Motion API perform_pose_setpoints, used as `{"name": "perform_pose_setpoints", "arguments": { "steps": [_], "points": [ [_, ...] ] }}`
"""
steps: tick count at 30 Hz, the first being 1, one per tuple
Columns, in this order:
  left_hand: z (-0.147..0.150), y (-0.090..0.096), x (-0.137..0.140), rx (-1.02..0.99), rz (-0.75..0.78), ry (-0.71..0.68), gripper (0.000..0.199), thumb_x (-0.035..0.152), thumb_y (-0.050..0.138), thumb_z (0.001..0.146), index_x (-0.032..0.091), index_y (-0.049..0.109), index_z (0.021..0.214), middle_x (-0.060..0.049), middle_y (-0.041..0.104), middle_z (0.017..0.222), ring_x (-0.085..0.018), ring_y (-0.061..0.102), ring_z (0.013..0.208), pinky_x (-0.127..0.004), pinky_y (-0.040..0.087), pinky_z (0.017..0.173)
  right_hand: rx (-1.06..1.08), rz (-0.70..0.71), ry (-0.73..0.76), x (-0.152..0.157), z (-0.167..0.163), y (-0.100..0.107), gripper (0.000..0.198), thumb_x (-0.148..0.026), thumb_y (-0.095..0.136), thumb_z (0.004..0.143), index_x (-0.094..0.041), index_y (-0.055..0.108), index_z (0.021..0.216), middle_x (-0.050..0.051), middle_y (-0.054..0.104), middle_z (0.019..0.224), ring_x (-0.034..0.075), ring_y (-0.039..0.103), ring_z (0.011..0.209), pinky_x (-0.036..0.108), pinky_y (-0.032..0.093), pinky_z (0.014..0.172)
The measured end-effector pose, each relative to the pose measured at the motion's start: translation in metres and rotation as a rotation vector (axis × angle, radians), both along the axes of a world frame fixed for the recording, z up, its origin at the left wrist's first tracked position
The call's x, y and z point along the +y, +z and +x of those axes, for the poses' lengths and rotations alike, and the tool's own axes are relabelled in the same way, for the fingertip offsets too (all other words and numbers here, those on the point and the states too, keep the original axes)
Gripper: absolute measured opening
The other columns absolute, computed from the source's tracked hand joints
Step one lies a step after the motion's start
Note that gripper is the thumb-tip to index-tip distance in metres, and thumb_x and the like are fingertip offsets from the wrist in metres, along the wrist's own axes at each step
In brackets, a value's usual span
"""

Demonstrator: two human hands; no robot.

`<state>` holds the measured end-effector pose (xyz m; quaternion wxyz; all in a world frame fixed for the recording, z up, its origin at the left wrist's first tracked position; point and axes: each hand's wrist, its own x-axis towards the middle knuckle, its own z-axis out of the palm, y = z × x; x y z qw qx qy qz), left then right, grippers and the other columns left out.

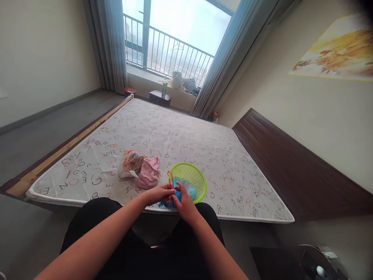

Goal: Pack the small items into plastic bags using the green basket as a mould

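Your left fingers (168, 191) are pinching a thin red loop (169, 173), tips pressed together; your right fingers (181, 188) are curving close beside it, their grip impossible to tell. Just beyond, blue plastic (190, 189) is showing inside a green basket (199, 179), while a pink cloth (148, 175) and a clear bag (134, 161) are lying leftward on the mattress (175, 130).

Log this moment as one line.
left hand: pinching red loop | right hand: close to loop | nearby: blue plastic, green basket, pink cloth
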<state>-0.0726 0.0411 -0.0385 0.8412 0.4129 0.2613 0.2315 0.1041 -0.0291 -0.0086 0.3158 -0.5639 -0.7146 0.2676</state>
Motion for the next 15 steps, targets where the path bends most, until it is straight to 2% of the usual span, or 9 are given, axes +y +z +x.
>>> {"name": "perform_pose_setpoints", "arguments": {
  "steps": [3, 5, 7, 11, 15],
  "points": [
    [-0.002, -0.005, 0.007, 0.124, 0.160, 0.085, 0.050, 0.059, 0.081, 0.072, 0.015, 0.061, 0.082, 0.001, 0.061, 0.067, -0.011, 0.057, 0.060, -0.025, 0.045, 0.062, 0.072, -0.193, 0.052, 0.007, 0.003, -0.011, 0.044, -0.027, 0.060, 0.090, -0.021, 0.058, 0.134, 0.009, 0.071, 0.118, 0.026, 0.068, 0.109, 0.044, 0.051, 0.100],
    [-0.004, -0.006, 0.013, 0.213, 0.312, 0.160, 0.049, 0.061, 0.077, 0.074, 0.015, 0.061, 0.079, 0.000, 0.062, 0.068, -0.013, 0.058, 0.063, -0.027, 0.046, 0.065, 0.071, -0.205, 0.028, 0.007, 0.004, -0.012, 0.031, -0.029, 0.059, 0.091, -0.021, 0.066, 0.121, 0.008, 0.073, 0.115, 0.026, 0.068, 0.108, 0.041, 0.050, 0.098],
    [-0.004, -0.005, 0.016, 0.295, 0.474, 0.247, 0.044, 0.059, 0.072, 0.080, 0.016, 0.060, 0.075, 0.000, 0.061, 0.066, -0.014, 0.056, 0.065, -0.028, 0.046, 0.066, 0.074, -0.205, -0.015, 0.008, 0.006, -0.011, 0.028, -0.034, 0.058, 0.092, -0.021, 0.069, 0.114, 0.009, 0.074, 0.112, 0.026, 0.068, 0.107, 0.040, 0.049, 0.097],
    [-0.001, 0.005, 0.011, 0.368, 0.743, 0.397, 0.036, 0.046, 0.059, 0.092, 0.019, 0.061, 0.069, 0.000, 0.058, 0.069, -0.015, 0.053, 0.070, -0.028, 0.045, 0.071, 0.200, -0.243, -0.055, 0.015, 0.012, -0.016, 0.040, -0.051, 0.048, 0.098, -0.021, 0.071, 0.110, 0.008, 0.074, 0.108, 0.024, 0.067, 0.101, 0.038, 0.049, 0.092],
    [0.003, 0.016, -0.005, 0.320, 0.852, 0.405, 0.028, 0.039, 0.060, 0.095, 0.021, 0.070, 0.077, -0.005, 0.065, 0.081, -0.019, 0.058, 0.081, -0.030, 0.046, 0.082, 0.397, -0.322, -0.098, 0.028, 0.015, -0.025, 0.053, -0.065, 0.043, 0.096, -0.023, 0.074, 0.103, 0.005, 0.076, 0.093, 0.022, 0.069, 0.089, 0.038, 0.052, 0.084]
  ]
}}
